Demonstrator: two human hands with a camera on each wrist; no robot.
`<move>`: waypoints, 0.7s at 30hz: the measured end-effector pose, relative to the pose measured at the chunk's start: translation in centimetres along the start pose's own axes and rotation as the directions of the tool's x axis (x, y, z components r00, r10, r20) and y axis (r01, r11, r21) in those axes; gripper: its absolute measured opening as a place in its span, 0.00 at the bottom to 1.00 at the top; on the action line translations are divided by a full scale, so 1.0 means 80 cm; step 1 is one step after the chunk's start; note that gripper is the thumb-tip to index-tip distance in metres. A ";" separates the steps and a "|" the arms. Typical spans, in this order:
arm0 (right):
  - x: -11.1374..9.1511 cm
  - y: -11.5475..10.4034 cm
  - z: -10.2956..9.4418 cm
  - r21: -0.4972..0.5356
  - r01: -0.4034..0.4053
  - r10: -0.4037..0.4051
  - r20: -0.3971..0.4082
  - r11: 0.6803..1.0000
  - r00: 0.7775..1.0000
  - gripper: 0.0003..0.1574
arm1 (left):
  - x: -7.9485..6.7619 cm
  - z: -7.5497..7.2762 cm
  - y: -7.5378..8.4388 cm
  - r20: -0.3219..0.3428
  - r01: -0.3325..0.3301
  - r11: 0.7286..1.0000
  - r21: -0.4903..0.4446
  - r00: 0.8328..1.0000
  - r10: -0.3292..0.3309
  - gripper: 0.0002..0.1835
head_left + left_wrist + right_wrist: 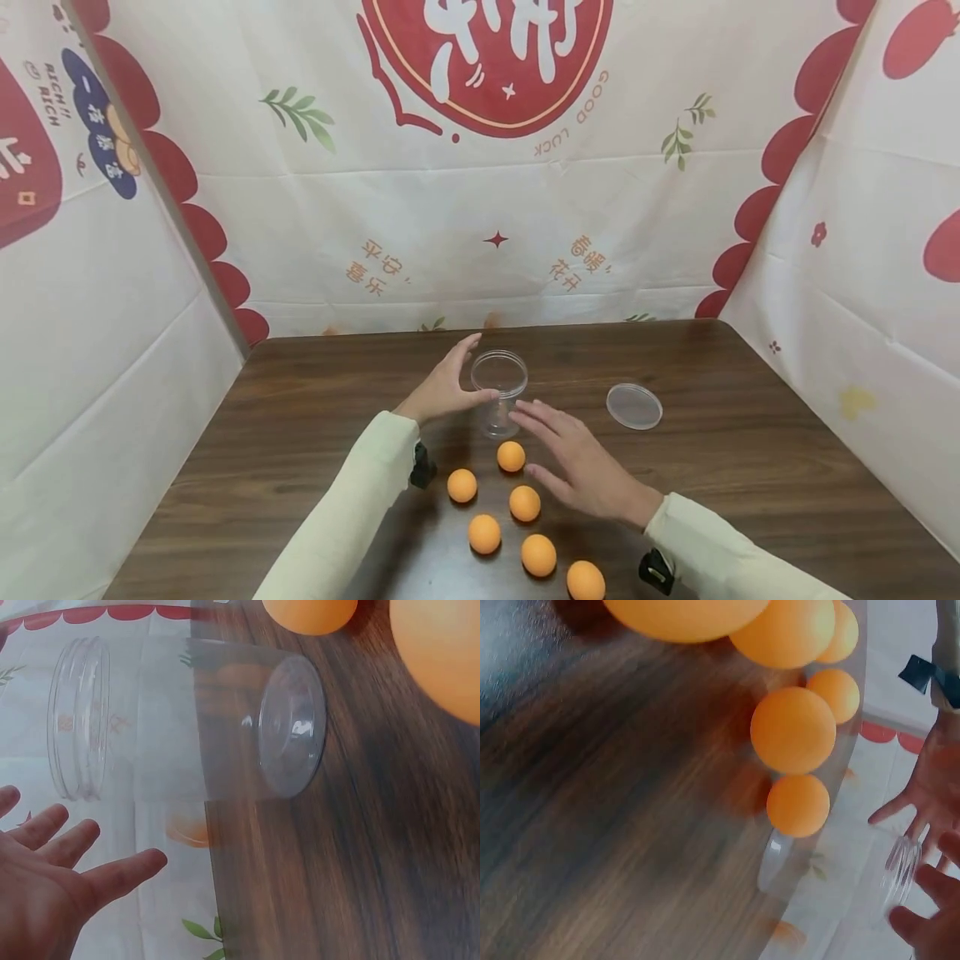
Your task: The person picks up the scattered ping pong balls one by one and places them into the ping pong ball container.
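Observation:
A clear plastic jar [498,423] stands upright and lidless on the table, its threaded rim [79,720] at the top in the left wrist view. My left hand [447,387] is at the jar's left side, thumb and fingers spread around the rim; whether it touches the plastic I cannot tell. To the right, my right hand [576,460] hovers with extended fingers close to the jar, holding nothing. Several orange table tennis balls lie in front of the jar, the nearest ball [511,457] just before its base, another ball [525,504] behind that toward me.
A clear round lid [634,407] lies flat on the dark wooden table [337,400], right of the jar. Further balls, such as one ball [586,580], reach the near edge of the view. Printed white cloth [450,208] walls the table at the back and sides.

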State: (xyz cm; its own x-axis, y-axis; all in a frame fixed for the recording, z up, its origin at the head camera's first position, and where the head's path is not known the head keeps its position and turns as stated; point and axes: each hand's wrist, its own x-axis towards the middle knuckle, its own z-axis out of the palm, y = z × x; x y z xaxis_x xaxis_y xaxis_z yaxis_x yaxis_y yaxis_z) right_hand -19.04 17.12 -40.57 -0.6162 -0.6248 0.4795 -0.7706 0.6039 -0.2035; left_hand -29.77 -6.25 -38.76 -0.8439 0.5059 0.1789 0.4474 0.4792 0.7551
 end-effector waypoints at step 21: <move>-0.011 -0.011 0.025 0.086 0.028 -0.057 0.360 0.996 0.931 0.18 | 0.007 0.022 -0.008 -0.017 0.039 0.999 -0.038 0.999 -0.040 0.54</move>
State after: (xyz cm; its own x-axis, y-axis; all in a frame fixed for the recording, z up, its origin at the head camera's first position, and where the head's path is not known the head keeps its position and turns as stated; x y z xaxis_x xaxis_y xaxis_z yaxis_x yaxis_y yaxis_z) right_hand -18.13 16.17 -42.54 -0.5881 -0.7947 0.1504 -0.7987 0.5412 -0.2630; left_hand -30.01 -5.00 -40.30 -0.8659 0.4743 0.1591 0.4024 0.4713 0.7848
